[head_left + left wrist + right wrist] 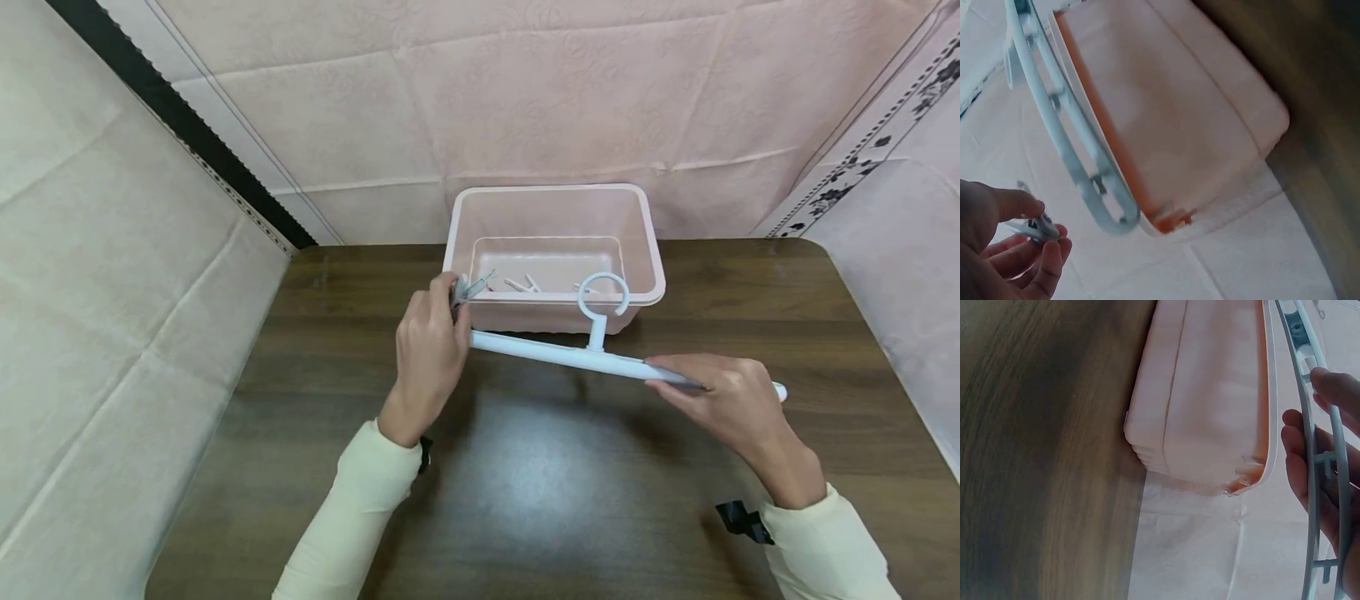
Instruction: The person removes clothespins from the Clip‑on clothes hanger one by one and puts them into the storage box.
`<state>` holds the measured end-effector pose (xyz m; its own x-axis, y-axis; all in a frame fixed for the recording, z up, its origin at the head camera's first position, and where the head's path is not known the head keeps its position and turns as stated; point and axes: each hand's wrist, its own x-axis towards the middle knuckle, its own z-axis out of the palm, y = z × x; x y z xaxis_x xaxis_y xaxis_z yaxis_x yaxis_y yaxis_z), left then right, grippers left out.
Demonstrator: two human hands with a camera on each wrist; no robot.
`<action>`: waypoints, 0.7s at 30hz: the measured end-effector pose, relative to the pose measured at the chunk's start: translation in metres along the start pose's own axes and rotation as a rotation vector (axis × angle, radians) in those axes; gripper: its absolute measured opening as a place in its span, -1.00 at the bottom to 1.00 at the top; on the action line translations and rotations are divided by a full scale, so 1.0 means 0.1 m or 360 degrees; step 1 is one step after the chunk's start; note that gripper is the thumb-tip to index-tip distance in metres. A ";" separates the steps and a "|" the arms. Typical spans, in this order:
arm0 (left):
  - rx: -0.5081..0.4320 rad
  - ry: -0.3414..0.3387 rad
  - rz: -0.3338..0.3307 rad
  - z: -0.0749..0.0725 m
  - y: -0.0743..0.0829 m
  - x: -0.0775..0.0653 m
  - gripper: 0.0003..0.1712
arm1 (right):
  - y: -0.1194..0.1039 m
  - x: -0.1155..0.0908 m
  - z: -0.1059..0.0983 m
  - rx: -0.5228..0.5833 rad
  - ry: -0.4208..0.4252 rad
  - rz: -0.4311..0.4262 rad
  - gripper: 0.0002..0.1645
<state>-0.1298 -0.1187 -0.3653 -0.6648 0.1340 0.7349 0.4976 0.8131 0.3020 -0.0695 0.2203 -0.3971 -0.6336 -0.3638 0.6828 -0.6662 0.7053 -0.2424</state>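
Note:
My right hand (723, 400) grips a pale blue plastic hanger (551, 352) near its right end, thumb on one side and fingers on the other. The hanger is a long slotted bar with an open ring hook (625, 287) pointing up, in front of a pink tub (540, 316). In the right wrist view, small pegs (1327, 456) cross the slot between its two rails. My left hand (429, 354) pinches a small grey-blue clothespin (1040, 228) between thumb and fingers, just beyond the hanger's left end (1116, 219).
The tub stands at the back of a dark wooden table (525, 500), with several small pale pieces (523, 284) on its floor. A pale cloth (525, 100) hangs behind the table, and more cloth lies along both sides. Black straps circle both wrists.

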 end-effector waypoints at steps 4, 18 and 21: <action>-0.0022 -0.0093 0.0001 0.05 -0.11 0.18 -0.70 | 0.00 -0.01 -0.03 0.0002 -0.0078 0.0043 -0.36; 0.0035 -0.0346 -0.0011 0.24 -0.21 0.38 -0.65 | 0.04 -0.01 -0.01 -0.0019 0.0037 -0.0052 -0.42; 0.0049 -0.0382 -0.0013 0.27 -0.21 0.40 -0.63 | 0.05 -0.02 -0.01 -0.0026 0.0042 -0.0046 -0.42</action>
<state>-0.1819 -0.1150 -0.3582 -0.7839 0.2551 0.5661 0.4771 0.8310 0.2861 -0.0710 0.2247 -0.3987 -0.6034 -0.3678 0.7075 -0.6774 0.7045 -0.2115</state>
